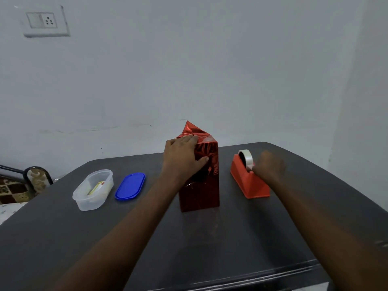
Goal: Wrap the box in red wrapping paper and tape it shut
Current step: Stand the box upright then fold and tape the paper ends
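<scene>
The box (199,185) stands upright on its end on the dark bench (210,248), tall and narrow, covered in shiny red wrapping paper (206,150) that creases and catches the light. Its sides are smooth and closed down to the base. At the top the paper is partly folded over, and one loose triangular flap (190,128) sticks up in a point at the far edge. The orange tape dispenser (248,179) sits on the bench to the right of the box, apart from it, its long body angled toward the near right. A roll of pale clear tape (245,157) sits in its far end.
</scene>
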`<state>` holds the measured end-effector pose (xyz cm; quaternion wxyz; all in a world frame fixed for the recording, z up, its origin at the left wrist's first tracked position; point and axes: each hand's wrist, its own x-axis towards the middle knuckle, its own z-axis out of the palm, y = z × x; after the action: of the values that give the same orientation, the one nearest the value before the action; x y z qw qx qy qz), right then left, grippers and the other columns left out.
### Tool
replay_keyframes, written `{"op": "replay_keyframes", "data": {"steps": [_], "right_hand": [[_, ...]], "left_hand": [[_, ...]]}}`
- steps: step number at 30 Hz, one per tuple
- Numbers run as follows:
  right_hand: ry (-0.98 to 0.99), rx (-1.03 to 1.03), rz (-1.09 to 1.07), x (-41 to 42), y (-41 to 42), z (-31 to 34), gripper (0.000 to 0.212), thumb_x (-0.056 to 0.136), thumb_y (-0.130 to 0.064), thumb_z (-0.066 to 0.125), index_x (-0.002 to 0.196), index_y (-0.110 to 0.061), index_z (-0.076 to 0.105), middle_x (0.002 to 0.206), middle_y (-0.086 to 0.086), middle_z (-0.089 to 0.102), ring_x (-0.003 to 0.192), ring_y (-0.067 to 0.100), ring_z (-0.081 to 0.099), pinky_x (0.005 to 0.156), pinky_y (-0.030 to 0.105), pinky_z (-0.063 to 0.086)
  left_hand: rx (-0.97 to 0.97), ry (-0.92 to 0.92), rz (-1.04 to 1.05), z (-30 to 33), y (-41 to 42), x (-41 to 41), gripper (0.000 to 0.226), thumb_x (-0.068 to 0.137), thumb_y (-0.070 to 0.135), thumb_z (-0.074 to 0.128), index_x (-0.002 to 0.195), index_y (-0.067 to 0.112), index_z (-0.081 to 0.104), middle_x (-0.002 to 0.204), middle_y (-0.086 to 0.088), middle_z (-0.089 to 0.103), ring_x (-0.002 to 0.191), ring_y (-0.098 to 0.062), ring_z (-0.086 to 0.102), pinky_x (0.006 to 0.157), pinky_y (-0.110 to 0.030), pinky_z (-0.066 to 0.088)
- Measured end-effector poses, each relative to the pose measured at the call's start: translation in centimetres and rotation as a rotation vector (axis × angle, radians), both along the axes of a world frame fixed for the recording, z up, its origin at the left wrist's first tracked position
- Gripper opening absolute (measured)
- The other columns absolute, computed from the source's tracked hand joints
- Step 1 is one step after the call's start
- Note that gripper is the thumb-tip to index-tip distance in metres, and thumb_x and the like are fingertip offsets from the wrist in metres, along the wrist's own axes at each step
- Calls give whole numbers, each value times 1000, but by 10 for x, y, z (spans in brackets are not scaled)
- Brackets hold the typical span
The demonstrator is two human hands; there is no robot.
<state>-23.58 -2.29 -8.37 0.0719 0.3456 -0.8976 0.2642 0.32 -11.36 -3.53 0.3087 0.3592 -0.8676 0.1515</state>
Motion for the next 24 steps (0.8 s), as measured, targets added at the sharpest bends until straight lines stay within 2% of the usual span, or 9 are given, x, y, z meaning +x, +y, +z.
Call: {"op": "replay_keyframes", "data": {"steps": [2, 5, 8, 11, 14, 17, 20, 22, 24], "right_hand": [[-145, -42, 10, -4, 1, 3, 19, 79, -17, 70, 93, -8, 59, 97, 12, 68, 91, 35, 69, 72, 32, 51], [-416, -124, 16, -8, 1, 12, 7, 78, -9, 65, 83, -4, 62, 73, 12, 71, 56, 31, 72, 56, 32, 57], [-603, -151, 15, -12, 1, 18, 9, 84, -3, 59, 90, 3, 63, 74, 17, 68, 58, 39, 72, 64, 44, 63], [-725, -235, 54, -12, 3, 23, 26, 87, -13, 55, 106, 5, 60, 84, 22, 63, 71, 47, 72, 75, 56, 61], [-779, -397, 86, -11, 5, 21, 42, 76, -20, 57, 110, 4, 60, 83, 20, 62, 67, 44, 67, 63, 62, 59], [-843, -613, 26, -3, 17, 4, 44, 73, -22, 58, 110, 1, 61, 103, 17, 65, 68, 37, 70, 55, 53, 61], [-828, -696, -54, 3, 28, -29, 9, 79, -15, 63, 78, -6, 67, 81, 11, 70, 71, 32, 73, 71, 49, 63], [-784, -683, -95, 4, 32, -51, 19, 81, -14, 69, 63, -14, 67, 66, 6, 69, 66, 27, 72, 76, 47, 62], [-797, -685, -81, 10, 35, -62, 21, 89, -17, 70, 69, -11, 71, 67, 6, 70, 59, 20, 67, 67, 36, 58]], "left_hand": [[1, -2, 0, 0, 0, -1, 75, 87, 63, 53, 148, 20, 39, 151, -1, 45, 139, -19, 40, 114, -38, 23], [10, -1, -4, 0, -2, -1, 75, 87, 63, 53, 148, 21, 39, 151, -1, 44, 140, -19, 39, 114, -39, 23], [5, -3, 0, -1, -2, -2, 76, 86, 63, 54, 148, 21, 39, 151, -1, 44, 140, -20, 39, 115, -39, 24], [4, 0, 0, -1, -3, -2, 76, 86, 64, 54, 147, 22, 40, 150, 0, 46, 139, -19, 41, 114, -40, 24], [8, -2, 6, -1, -3, -2, 76, 85, 65, 55, 147, 22, 41, 150, -1, 47, 138, -20, 42, 114, -40, 25], [7, 8, 2, -2, -3, -2, 77, 85, 66, 56, 146, 21, 42, 149, -1, 48, 137, -20, 43, 114, -42, 26], [9, 2, 4, -2, -4, -3, 77, 85, 67, 55, 146, 22, 42, 148, -1, 49, 136, -21, 44, 113, -42, 27], [10, -1, 6, -2, -5, -3, 77, 84, 67, 55, 146, 22, 42, 148, -1, 49, 136, -21, 45, 113, -42, 28], [7, 1, 7, -2, -5, -2, 77, 85, 67, 55, 145, 21, 43, 147, -1, 50, 135, -21, 45, 112, -42, 28]]}}
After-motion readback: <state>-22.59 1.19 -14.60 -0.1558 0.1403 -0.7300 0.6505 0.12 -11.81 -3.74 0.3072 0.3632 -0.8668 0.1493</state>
